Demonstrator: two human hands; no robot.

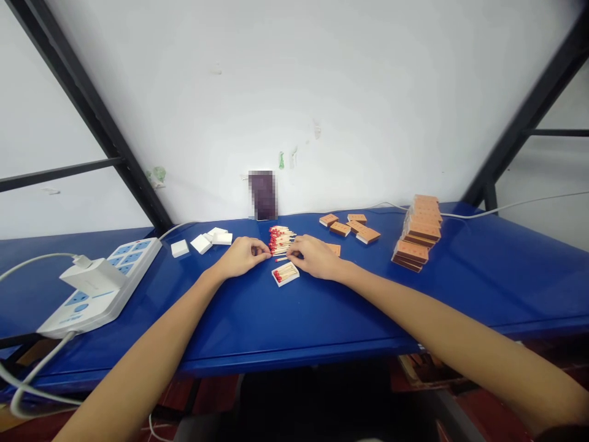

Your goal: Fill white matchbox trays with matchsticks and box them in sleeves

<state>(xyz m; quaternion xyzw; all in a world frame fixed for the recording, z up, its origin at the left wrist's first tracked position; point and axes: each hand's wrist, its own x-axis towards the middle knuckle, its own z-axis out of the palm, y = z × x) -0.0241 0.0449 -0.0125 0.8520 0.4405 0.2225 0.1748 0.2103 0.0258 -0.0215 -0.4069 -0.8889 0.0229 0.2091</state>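
A pile of red-headed matches (279,236) lies between my hands near the back of the blue table. My left hand (242,256) is at the pile's left edge, thumb and forefinger brought together; whatever is between them is too small to make out. From the other side, my right hand (316,256) has its fingertips closed on the plain end of a single match (281,259), whose red head points left. Just in front of the fingers sits a small white matchbox tray (286,275), with several matches lying in it, heads to the left.
Several white trays (200,244) lie at left, beyond a power strip (129,270) with a plugged-in charger (94,277). Loose orange-brown matchboxes (356,226) lie right of the pile; one is partly behind my right hand. A matchbox stack (418,233) stands farther right.
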